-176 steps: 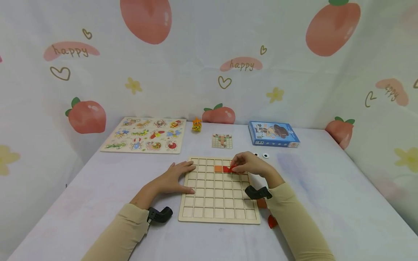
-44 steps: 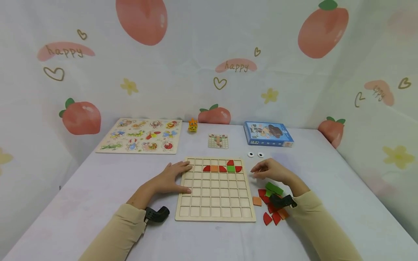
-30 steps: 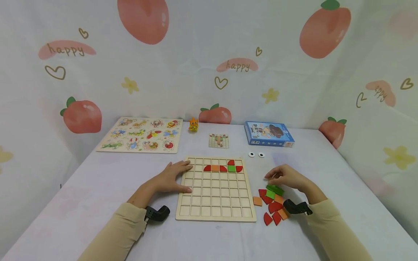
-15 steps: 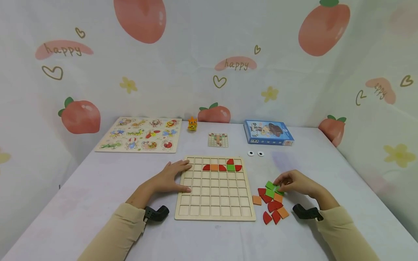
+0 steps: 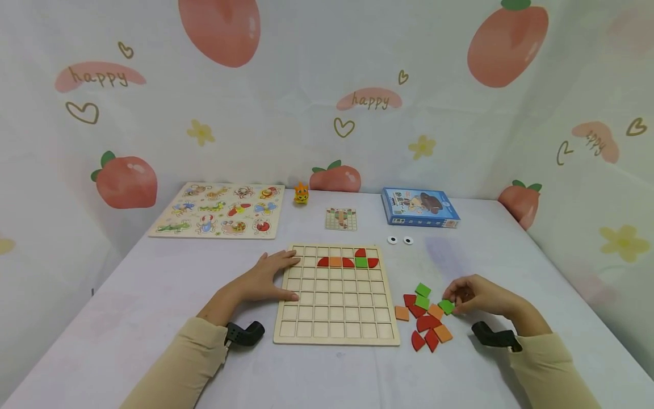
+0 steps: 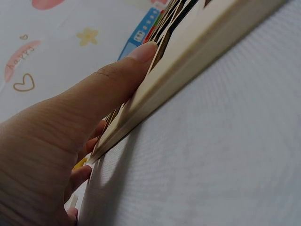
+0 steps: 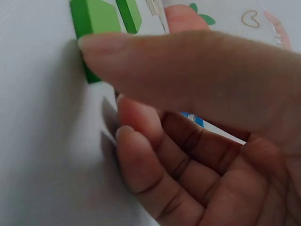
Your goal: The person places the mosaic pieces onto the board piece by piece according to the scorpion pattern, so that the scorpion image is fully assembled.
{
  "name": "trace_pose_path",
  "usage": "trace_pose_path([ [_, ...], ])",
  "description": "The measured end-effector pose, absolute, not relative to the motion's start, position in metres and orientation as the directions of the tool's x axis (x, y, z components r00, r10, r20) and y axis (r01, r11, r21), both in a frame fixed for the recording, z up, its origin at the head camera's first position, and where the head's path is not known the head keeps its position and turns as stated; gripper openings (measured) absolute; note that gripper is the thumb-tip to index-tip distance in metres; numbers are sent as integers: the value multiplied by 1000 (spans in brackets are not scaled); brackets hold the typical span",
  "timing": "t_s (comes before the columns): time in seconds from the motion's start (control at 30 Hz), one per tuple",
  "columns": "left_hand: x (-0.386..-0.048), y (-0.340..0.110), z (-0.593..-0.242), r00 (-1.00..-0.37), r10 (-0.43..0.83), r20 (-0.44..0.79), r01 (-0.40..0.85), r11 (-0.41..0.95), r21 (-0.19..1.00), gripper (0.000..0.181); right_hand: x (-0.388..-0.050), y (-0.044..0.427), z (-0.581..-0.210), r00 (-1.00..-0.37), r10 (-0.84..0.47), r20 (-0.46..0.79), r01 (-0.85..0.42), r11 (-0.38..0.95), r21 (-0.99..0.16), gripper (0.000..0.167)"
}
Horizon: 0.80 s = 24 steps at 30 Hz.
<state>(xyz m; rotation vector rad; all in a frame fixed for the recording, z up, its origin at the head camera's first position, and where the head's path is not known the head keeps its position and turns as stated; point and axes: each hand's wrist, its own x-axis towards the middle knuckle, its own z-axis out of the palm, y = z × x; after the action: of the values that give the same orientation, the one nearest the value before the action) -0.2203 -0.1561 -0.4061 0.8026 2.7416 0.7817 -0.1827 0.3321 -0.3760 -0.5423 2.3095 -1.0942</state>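
Observation:
A square wooden grid board [image 5: 329, 329] lies mid-table, with several red quarter-round tiles [image 5: 323, 262], an orange square [image 5: 335, 262] and a green square [image 5: 361, 262] in its upper cells. My left hand [image 5: 265, 279] rests on the board's left edge, fingers spread; in the left wrist view the thumb [image 6: 117, 80] lies along the rim. At the right of the loose tiles, my right hand [image 5: 477, 294] pinches a green square tile [image 5: 447, 307] at table level. The right wrist view has the thumb against this green tile [image 7: 96, 23], its other fingers loosely curled.
Loose red [image 5: 428, 322], orange [image 5: 402, 313] and green [image 5: 422, 301] tiles lie right of the board. Two eye discs [image 5: 407, 240], a pattern card [image 5: 341, 218], a blue box [image 5: 420, 208], a small orange toy [image 5: 301, 193] and an insect puzzle [image 5: 219, 210] stand behind.
Several red tiles and a green square have been added on the board. My right hand has moved away from it to the loose tiles and drawn one green tile rightward. The left hand stays put.

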Motion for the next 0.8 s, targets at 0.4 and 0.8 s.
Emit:
trace_pose_path([
  [0.4,-220,-156,-406,-832,555,-19,458,705,542,90,-178,333,-378,-793,-545,-272,-115,573,-811,35],
  [0.8,-220,-157,-406,-834,552,-16,453,701,551,89,-180,334,-378,-778,-573,-258,-154,572,-805,20],
])
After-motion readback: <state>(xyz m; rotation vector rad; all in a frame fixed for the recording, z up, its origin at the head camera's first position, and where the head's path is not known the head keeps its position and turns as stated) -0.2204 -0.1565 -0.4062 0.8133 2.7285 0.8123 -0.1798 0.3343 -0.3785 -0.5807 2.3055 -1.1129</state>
